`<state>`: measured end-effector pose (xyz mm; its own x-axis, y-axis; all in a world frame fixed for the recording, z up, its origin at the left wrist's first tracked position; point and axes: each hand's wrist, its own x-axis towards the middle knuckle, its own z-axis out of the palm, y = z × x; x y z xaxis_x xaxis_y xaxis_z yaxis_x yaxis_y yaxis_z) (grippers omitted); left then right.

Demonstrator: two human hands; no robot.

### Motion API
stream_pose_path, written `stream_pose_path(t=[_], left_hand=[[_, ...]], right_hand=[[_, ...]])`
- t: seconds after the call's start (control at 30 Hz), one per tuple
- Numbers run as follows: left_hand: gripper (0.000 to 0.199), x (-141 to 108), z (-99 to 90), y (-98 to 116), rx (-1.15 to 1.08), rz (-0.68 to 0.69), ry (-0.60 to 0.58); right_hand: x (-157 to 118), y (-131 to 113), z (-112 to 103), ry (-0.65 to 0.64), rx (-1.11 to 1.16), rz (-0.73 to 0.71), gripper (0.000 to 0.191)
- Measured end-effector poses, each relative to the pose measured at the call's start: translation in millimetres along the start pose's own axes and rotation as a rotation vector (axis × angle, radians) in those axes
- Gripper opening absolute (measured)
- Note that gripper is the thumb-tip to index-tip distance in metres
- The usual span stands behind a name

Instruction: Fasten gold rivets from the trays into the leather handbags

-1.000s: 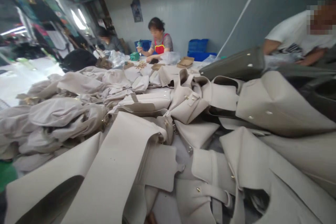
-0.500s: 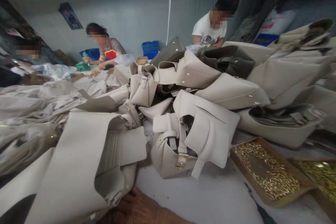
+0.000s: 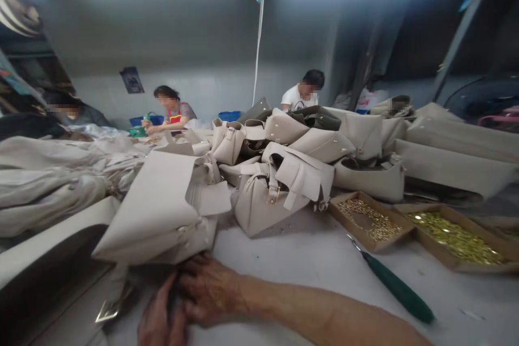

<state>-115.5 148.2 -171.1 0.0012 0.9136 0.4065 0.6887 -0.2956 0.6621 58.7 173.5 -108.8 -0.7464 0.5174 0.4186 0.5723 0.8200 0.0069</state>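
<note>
At the bottom centre, my right hand (image 3: 213,286) reaches in from the right, its fingers bent against the lower edge of a cream handbag (image 3: 154,200). The handbag lies tilted, with its flap hanging toward the right. Close against that hand is my left hand (image 3: 158,313), its fingers curled and partly cut off by the frame. What lies between the fingers is hidden. Left of the hands, another cream bag piece (image 3: 60,221) gapes over a dark inside, and a strap with a gold buckle (image 3: 107,311) lies beside it.
A green-handled hook tool (image 3: 399,286) lies on the right of the table. Behind it stand a cardboard tray of gold studs (image 3: 368,221) and a tray of yellow-gold pieces (image 3: 454,238). Many handbags (image 3: 284,184) are heaped beyond. Several people sit at the far side.
My view has tilted up and back, bringing ceiling lights and more table into sight. My left hand now shows beside the right hand. The near handbag sits at a different tilt.
</note>
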Motion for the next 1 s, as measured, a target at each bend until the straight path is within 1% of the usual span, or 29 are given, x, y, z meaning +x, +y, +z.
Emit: stream_pose_path(t=[0.07, 0.17, 0.23, 0.3, 0.43, 0.53, 0.63, 0.7, 0.73, 0.77, 0.8, 0.83, 0.93, 1.0], left_hand=[[0.055, 2.8, -2.5, 20.5, -0.047, -0.055, 0.037], [0.050, 4.7, -12.0, 52.8, -0.045, -0.086, 0.028], [0.049, 3.8, -18.5, 65.9, -0.044, -0.089, 0.038], [0.047, 1.8, -22.9, 71.3, -0.049, -0.077, 0.046], [0.042, -1.7, -24.8, 72.7, -0.010, -0.018, -0.006], [0.041, -2.8, -23.4, 74.4, 0.072, 0.003, -0.045], [0.041, -5.4, -22.5, 77.3, 0.146, 0.001, -0.058], [0.041, -6.6, -22.0, 77.0, 0.178, 0.002, -0.070], [0.039, -6.5, -21.6, 75.7, 0.187, 0.008, -0.079], [0.038, -5.8, -20.9, 73.8, 0.192, 0.023, -0.091], [0.037, -4.8, -20.1, 71.4, 0.196, 0.036, -0.102], [0.038, -3.8, -19.1, 68.7, 0.199, 0.043, -0.108], [0.042, -1.0, -15.4, 60.1, 0.200, 0.065, -0.125], [0.043, 0.7, -12.5, 53.3, 0.193, 0.104, -0.122]], right_hand=[[0.1, -9.2, -2.8, 0.001, -0.025, 0.091, 0.026], [-3.7, -28.7, -2.4, 0.018, -0.045, 0.283, 0.023], [-10.4, -42.9, -1.2, 0.033, -0.055, 0.350, 0.024], [-18.7, -55.9, -1.4, 0.040, -0.061, 0.375, 0.027], [-30.7, -76.8, -8.0, 0.035, -0.034, 0.379, 0.030], [-39.3, -94.3, -19.1, 0.023, -0.015, 0.361, 0.034], [-60.3, -112.3, -37.6, -0.025, -0.004, 0.268, 0.039], [-83.0, -116.0, -54.7, -0.074, 0.003, 0.187, 0.034], [-96.6, -113.1, -65.1, -0.076, -0.017, 0.187, 0.030], [-111.9, -106.6, -77.1, -0.057, -0.060, 0.225, 0.026], [-128.8, -96.3, -90.7, -0.017, -0.123, 0.301, 0.024], [-147.2, -82.5, -105.7, 0.040, -0.202, 0.408, 0.025], [-209.2, -28.0, -153.1, 0.184, -0.388, 0.723, 0.034], [-251.2, 8.5, -177.9, 0.232, -0.473, 0.898, 0.033]])
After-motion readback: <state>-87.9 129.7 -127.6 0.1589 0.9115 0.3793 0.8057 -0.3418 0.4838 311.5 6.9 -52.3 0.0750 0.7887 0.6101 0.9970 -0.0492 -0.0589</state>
